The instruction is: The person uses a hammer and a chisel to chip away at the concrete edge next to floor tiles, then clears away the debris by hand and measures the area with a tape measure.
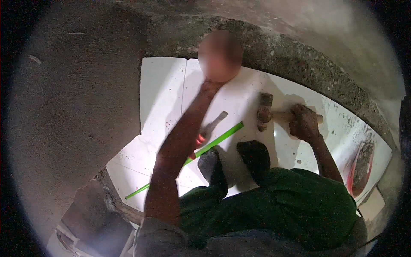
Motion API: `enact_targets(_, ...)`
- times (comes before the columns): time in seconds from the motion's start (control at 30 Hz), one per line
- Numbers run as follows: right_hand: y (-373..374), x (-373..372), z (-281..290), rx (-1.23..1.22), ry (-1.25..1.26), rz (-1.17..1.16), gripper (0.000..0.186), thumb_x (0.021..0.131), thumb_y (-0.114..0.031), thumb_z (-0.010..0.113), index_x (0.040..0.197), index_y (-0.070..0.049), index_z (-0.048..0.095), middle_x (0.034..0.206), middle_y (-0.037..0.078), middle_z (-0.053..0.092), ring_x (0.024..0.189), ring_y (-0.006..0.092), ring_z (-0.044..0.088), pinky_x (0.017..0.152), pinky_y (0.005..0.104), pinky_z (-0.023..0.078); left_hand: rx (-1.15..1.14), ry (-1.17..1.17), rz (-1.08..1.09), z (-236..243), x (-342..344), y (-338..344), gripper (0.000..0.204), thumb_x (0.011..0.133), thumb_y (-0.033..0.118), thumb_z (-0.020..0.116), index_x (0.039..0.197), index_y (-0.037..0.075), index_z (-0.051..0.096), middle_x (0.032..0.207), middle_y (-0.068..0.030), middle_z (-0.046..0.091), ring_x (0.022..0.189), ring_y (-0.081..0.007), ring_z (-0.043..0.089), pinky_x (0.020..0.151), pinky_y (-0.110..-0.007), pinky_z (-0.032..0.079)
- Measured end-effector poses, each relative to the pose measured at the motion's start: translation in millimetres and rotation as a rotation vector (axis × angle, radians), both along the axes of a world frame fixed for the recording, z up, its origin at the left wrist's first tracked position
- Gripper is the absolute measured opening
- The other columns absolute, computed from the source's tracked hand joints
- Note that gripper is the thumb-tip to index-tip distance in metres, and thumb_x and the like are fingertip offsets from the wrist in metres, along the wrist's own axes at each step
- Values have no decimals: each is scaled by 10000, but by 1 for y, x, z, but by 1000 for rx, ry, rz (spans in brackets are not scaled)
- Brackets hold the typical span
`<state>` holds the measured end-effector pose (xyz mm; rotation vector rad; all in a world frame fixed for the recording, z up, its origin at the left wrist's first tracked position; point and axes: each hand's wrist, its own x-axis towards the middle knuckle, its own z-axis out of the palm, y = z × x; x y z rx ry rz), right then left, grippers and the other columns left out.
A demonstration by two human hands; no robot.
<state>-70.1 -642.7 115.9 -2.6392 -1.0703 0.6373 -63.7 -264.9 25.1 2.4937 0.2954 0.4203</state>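
My left hand [220, 56] is stretched forward to where the white tiles [163, 85] meet the rough wall base. A blur covers its fingers, so I cannot make out whether it holds anything. On the right, my right hand [304, 123] is wrapped round the wooden handle of a hammer [264, 114], whose head lies to the left, over the tiles. Below my left forearm rests a flat-bladed tool with a red-orange handle, perhaps a chisel [216, 123]. A bright green strip [218, 140] crosses the tiles diagonally, partly hidden by that forearm.
My dark shoes [255, 160] stand on the tiles. At the right is a red-rimmed bowl [363, 169] with grey mortar-like material, beside a loose pale tile piece [372, 204]. Rough grey wall [81, 94] rises at the left. Debris [92, 210] lies lower left.
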Motion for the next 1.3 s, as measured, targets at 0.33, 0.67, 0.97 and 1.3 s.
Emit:
enact_targets(0.33,118,1,-8,353,20,211,505,890,-354,706,1309,-83,632,1414,242,566,1411,453,425,1213,573,314,184,98,31,17,-72,4,674,1101,350,469,1622,-15,248,1678,-276,255,1560,-468,224,1252,-596,192)
enact_targets(0.67,151,63,-43,250,-148,13,483,1000,-247,591,1445,-63,557,1613,190,401,1475,403,389,1231,554,310,304,169,251,16,-86,69,698,1100,488,391,1618,27,311,1674,-223,302,1555,-465,235,1244,-610,215)
enact_targets(0.97,299,90,-101,607,-373,485,402,999,-207,586,1376,-74,635,1577,164,474,1511,354,367,1260,505,276,424,168,369,8,-91,74,645,1061,435,461,1532,-5,462,1628,-212,402,1513,-455,338,1224,-586,282)
enact_targets(1.3,246,137,-52,44,-138,750,304,1013,-223,592,1225,-23,676,1491,160,555,1419,333,474,1176,465,421,424,51,393,9,-90,75,586,1025,411,566,1455,12,560,1562,-189,503,1468,-454,411,1195,-566,328)
